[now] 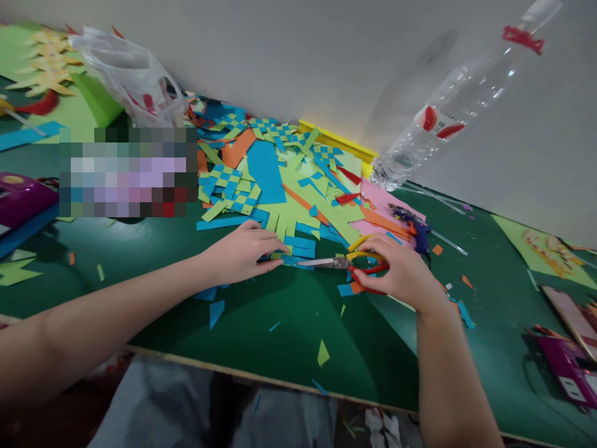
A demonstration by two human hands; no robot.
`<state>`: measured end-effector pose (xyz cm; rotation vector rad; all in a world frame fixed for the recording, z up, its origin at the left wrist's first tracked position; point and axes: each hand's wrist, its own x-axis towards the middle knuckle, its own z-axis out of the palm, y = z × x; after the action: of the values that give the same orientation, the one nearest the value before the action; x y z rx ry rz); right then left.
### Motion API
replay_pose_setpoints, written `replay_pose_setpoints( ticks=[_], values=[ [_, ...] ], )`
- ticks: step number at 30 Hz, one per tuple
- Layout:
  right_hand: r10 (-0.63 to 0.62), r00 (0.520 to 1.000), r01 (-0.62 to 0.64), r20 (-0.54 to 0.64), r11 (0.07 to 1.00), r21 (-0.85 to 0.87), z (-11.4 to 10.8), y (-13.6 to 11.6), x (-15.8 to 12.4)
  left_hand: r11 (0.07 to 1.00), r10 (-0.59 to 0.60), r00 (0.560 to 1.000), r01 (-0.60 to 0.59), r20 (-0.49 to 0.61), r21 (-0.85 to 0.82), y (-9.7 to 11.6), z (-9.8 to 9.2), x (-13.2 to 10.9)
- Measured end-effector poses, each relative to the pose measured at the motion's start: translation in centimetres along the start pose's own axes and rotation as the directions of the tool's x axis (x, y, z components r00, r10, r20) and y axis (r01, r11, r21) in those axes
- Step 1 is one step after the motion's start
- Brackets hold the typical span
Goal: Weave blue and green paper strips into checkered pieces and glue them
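My right hand (396, 264) grips the yellow and red handles of a pair of scissors (326, 263), whose blades point left. At the blade tips lies a small paper weave (298, 247) of blue and light green strips near the middle of the table. My left hand (249, 252) is closed on the left edge of this weave, thumb below and fingers on top. Behind both hands spreads a pile of green, blue and orange paper, with finished blue-green checkered weaves (226, 180) on its left side.
A clear plastic bottle (443, 118) leans at the back right by a yellow strip (338, 142). A white plastic bag (135, 81) stands back left. Purple devices lie at the left (23, 199) and right (566, 367) beside a phone (569, 314). Paper scraps dot the green table (289, 323).
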<state>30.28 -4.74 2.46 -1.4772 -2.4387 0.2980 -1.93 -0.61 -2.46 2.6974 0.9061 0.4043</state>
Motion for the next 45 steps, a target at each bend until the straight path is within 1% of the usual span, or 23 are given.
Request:
replay_pose_setpoints(
  ticks=[7, 10, 15, 17, 21, 26, 32, 38, 41, 43, 45],
  values=[
    [0.020, 1.000, -0.020, 0.002, 1.000, -0.002, -0.5, 0.1, -0.3, 1.000, -0.004, 1.000, 0.004, 0.014, 0.004, -0.1, 0.1, 0.0],
    [0.034, 0.999, -0.034, -0.006, 0.999, -0.029, -0.8, 0.1, -0.5, 1.000, -0.002, 1.000, 0.002, 0.015, -0.002, -0.1, 0.0, 0.0],
    [0.019, 0.994, -0.026, -0.107, 0.998, -0.059, -0.6, -0.3, -0.4, 1.000, -0.005, 1.000, 0.005, 0.007, -0.005, 0.1, -0.2, 0.0],
    [-0.002, 0.993, -0.004, -0.120, 0.999, -0.051, -0.3, -0.6, -0.1, 1.000, -0.005, 1.000, 0.005, 0.014, 0.000, 0.2, -0.2, 0.0],
    [-0.041, 0.994, 0.035, -0.105, 0.997, -0.062, 0.6, -1.2, 0.4, 1.000, -0.001, 1.000, 0.000, 0.021, 0.008, 0.1, -0.3, 0.0],
    [-0.013, 0.999, 0.010, -0.035, 0.997, -0.079, 1.2, -1.2, 0.6, 1.000, 0.000, 1.000, 0.000, 0.020, 0.009, 0.1, -0.3, 0.0],
    [-0.008, 1.000, 0.007, -0.014, 0.997, -0.077, 0.5, -1.0, 0.3, 1.000, 0.000, 1.000, -0.001, 0.016, 0.005, 0.1, -0.3, 0.0],
    [0.037, 0.999, -0.036, 0.025, 0.998, -0.048, -0.3, -0.9, 0.0, 1.000, -0.006, 1.000, 0.006, 0.016, 0.014, -0.2, 0.0, 0.0],
    [0.053, 0.998, -0.050, 0.039, 0.997, -0.066, -0.6, -0.6, -0.4, 1.000, 0.008, 1.000, -0.008, 0.001, 0.006, -0.3, 0.2, 0.0],
    [0.063, 0.998, -0.061, 0.021, 0.993, -0.101, -0.8, -0.5, -0.7, 1.000, 0.008, 1.000, -0.008, -0.003, 0.000, -0.4, 0.2, -0.1],
    [0.066, 0.997, -0.069, -0.025, 0.988, -0.141, -1.0, -0.6, -0.9, 1.000, 0.005, 1.000, -0.005, 0.000, -0.003, -0.4, 0.3, -0.1]
  ],
)
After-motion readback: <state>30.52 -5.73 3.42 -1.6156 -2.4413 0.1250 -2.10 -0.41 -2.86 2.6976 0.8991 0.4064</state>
